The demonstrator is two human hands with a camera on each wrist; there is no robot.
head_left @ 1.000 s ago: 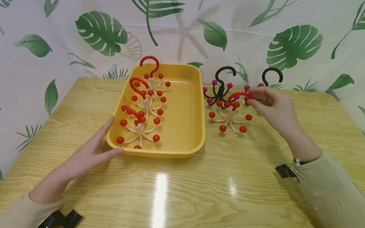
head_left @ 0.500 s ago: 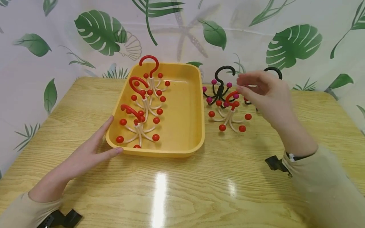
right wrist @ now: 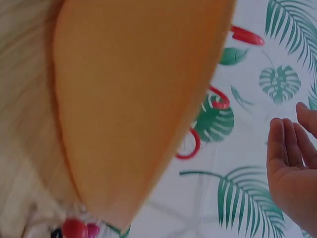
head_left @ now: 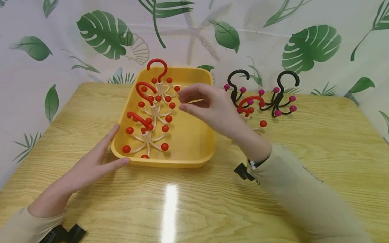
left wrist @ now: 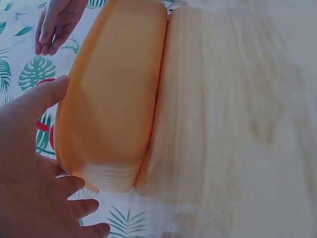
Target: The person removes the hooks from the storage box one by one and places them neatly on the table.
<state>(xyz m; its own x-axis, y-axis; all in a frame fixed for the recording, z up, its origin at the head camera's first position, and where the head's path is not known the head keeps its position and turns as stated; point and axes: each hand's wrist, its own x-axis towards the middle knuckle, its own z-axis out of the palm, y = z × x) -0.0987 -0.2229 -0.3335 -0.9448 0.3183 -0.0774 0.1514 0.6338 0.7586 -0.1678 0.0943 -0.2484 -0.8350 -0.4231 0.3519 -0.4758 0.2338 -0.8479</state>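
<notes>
My left hand touches the near-left corner of a yellow tray, fingers and thumb extended along its rim. Over the tray's right half hovers my right hand, its fingers loosely bent with nothing between them. Along the tray's left side stand three claw-shaped hangers with red hooks, white arms and red ball tips: a near one, a middle one and a far one. Another red-hooked hanger stands on the table to the right, partly hidden by my right wrist.
Two black hangers with pink ball tips stand at the back right of the wooden table: a left one, partly covered, and a right one. A leaf-patterned cloth hangs behind the table.
My right hand has let go of the red hook of the hanger on the table and moved left, empty, over the tray. My left hand stays at the tray corner.
</notes>
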